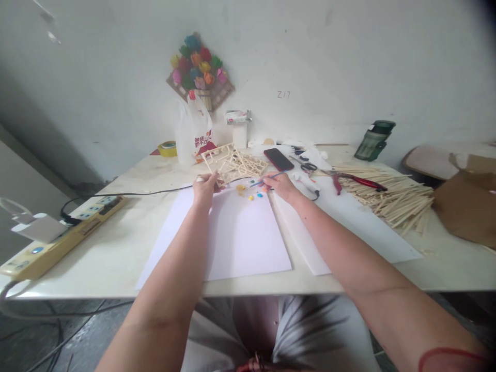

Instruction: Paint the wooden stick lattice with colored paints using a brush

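My right hand (278, 185) is closed around a slim blue paintbrush (285, 171), its tip over small blobs of paint. Yellow paint (251, 198), blue paint (260, 196) and other dabs lie at the far end of a white paper sheet (244, 237). Left of them, my left hand (206, 188) has its fingers closed at the sheet's far edge. A small white piece (200, 179) shows at that hand; what the fingertips grip is hidden. Just beyond stands a lattice of thin wooden sticks (232, 163), close to the left fingers.
A yellow power strip (83, 227) with a black cable lies left. Behind are a plastic bag (191, 134) and a phone (278, 159). To the right lie scissors (309, 167), red-handled pliers (364, 181), loose sticks (399, 199) and a green bottle (374, 140).
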The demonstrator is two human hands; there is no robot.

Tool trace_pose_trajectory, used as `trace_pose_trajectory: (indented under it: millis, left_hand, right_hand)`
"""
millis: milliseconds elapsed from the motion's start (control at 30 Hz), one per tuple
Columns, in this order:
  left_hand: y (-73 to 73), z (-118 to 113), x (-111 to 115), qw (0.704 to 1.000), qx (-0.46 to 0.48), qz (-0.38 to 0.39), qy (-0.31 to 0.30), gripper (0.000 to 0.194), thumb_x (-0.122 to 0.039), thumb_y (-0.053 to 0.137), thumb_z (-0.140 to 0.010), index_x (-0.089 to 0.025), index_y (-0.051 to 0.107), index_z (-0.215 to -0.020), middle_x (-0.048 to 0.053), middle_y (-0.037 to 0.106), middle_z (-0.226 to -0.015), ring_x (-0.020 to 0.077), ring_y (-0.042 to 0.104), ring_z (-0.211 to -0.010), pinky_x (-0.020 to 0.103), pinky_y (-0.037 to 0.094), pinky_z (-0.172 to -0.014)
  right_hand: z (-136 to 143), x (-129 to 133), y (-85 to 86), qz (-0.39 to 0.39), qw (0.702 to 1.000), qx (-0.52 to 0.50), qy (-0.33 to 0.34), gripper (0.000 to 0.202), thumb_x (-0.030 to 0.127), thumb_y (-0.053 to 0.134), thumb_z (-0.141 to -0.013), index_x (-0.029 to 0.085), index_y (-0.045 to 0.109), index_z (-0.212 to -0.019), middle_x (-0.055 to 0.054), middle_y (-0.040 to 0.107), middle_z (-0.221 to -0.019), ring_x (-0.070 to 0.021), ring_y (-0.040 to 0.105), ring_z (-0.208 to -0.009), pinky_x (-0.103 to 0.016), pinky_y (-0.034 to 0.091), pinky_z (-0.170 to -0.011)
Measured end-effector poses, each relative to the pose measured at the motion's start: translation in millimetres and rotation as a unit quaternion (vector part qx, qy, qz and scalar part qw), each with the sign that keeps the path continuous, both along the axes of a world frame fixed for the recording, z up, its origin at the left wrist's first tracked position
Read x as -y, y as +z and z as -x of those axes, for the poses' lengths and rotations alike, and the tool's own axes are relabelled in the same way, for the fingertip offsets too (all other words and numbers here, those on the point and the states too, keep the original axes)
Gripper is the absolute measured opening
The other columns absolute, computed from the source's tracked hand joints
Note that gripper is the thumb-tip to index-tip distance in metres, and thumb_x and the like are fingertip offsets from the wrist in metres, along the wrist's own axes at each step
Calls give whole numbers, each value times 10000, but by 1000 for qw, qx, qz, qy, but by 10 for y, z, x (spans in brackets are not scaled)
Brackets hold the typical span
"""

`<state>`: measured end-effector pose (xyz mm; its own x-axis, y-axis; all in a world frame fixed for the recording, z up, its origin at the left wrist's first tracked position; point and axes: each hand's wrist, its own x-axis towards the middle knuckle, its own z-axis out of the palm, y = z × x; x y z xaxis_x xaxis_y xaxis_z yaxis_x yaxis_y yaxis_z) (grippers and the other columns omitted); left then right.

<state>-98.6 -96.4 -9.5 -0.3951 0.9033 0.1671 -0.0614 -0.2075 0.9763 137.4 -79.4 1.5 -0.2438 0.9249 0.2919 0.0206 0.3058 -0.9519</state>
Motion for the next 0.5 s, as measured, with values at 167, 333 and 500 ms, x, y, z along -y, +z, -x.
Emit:
trace_pose_trajectory:
  millis: [167, 333, 500]
  left_hand:
    - [-12, 5, -16, 1000, 1, 0, -5, 275, -401, 682, -698, -141, 598, -672, 11, 619, -533, 111, 571, -422, 205, 449, -438]
    - [-6, 2, -12, 1000, -3, 5, -1, 283, -407, 693, -693, -141, 600, -678, 11, 615, -525, 115, 578, -433, 206, 454, -451]
    - [-12, 3, -25, 1000, -5, 9, -1, 282, -402, 692, -696, -138, 596, -670, 22, 627, -537, 116, 581, -426, 199, 440, -431]
  right_hand:
    - [-36, -38, -6, 1, 999, -44, -2, 194, 325, 702, -691, 153, 638, -629, -15, 618, -495, -111, 548, -478, -216, 444, -450]
    - [-100, -92, 1, 20, 993, -115, -20, 252, 386, 707, -701, 144, 638, -694, -56, 689, -594, -110, 550, -475, -234, 457, -458]
    - [-150, -115, -1, 30, 988, -150, -9, 260, 380, 736, -650, 142, 654, -712, -57, 704, -611, -104, 542, -461, -241, 465, -473]
